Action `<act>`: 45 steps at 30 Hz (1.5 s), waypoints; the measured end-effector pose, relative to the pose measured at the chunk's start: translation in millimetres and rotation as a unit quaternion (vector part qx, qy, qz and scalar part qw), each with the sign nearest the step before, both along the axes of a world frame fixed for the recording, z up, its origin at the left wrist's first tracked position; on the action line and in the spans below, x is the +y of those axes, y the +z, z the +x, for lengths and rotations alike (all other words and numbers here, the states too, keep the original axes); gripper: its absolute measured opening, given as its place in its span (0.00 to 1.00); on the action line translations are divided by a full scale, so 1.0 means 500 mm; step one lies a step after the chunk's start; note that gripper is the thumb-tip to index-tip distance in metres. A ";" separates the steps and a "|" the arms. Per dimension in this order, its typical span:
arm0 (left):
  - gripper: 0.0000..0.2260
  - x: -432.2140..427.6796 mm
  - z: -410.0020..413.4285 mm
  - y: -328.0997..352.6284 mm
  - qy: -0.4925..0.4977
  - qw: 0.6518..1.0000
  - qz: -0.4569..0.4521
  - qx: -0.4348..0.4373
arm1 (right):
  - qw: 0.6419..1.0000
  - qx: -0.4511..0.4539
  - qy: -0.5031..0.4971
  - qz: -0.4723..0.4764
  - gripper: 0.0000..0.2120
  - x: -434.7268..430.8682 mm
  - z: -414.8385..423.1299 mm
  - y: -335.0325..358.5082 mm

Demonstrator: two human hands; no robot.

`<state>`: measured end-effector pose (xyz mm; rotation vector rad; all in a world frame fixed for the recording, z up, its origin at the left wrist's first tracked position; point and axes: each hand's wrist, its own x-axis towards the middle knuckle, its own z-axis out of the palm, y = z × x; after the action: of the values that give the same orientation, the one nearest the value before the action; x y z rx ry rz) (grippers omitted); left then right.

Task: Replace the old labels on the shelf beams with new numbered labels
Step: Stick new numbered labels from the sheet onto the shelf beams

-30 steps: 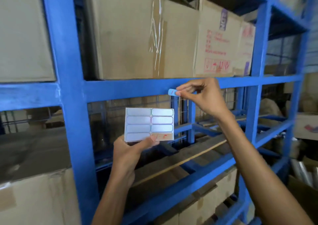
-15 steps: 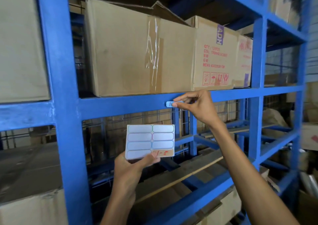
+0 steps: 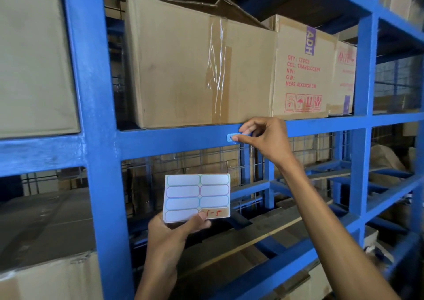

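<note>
A blue horizontal shelf beam (image 3: pixel 174 142) crosses the middle of the view. A small pale-blue label (image 3: pixel 230 137) lies against its front face; my right hand (image 3: pixel 266 139) pinches the label's right end with thumb and fingers, covering most of it. Below the beam, my left hand (image 3: pixel 174 233) holds up a white label sheet (image 3: pixel 196 196) by its bottom edge. The sheet shows several blank labels, and its bottom-right spot is brown backing with "1-5" written in red.
A taped cardboard box (image 3: pixel 199 70) and a printed "ADH" carton (image 3: pixel 302 70) rest on the beam. A thick blue upright (image 3: pixel 91 116) stands at left, another upright (image 3: pixel 362 116) at right. Wire mesh, lower beams and more boxes lie behind and below.
The view has tilted, so the beam and boxes sit lower in the frame. My right hand stays at the small label on the beam, now pressing it closer to the face. The sheet stays held.
</note>
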<state>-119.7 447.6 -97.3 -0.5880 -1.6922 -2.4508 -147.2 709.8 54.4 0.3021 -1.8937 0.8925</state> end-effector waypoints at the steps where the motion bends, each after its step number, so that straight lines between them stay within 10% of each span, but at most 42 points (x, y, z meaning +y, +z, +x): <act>1: 0.15 -0.001 -0.002 -0.001 0.000 1.000 -0.002 0.001 | 1.000 0.007 -0.026 0.005 0.16 0.004 -0.002 0.002; 8: 0.15 0.005 0.005 -0.006 -0.001 1.000 0.003 0.000 | 0.989 -0.006 -0.140 0.054 0.33 0.033 -0.017 0.008; 17: 0.15 0.004 0.024 -0.008 -0.008 1.000 0.000 0.000 | 0.999 -0.047 0.008 0.005 0.17 0.084 0.007 0.009; 29: 0.22 -0.015 0.029 -0.030 0.017 0.999 -0.033 -0.013 | 0.984 -0.026 -0.175 -0.001 0.41 0.005 -0.010 -0.025; 35: 0.13 -0.016 0.046 -0.031 0.021 0.999 -0.033 -0.023 | 0.996 -0.027 -0.085 -0.014 0.32 0.032 -0.003 -0.023; 45: 0.25 -0.037 0.076 -0.023 0.001 0.999 -0.033 -0.012 | 0.998 -0.016 -0.050 -0.035 0.14 0.039 0.018 -0.046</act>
<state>-81.9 429.0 -108.8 -0.5659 -1.7889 -2.4190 -138.1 729.2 31.5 0.1510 -1.8858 0.8985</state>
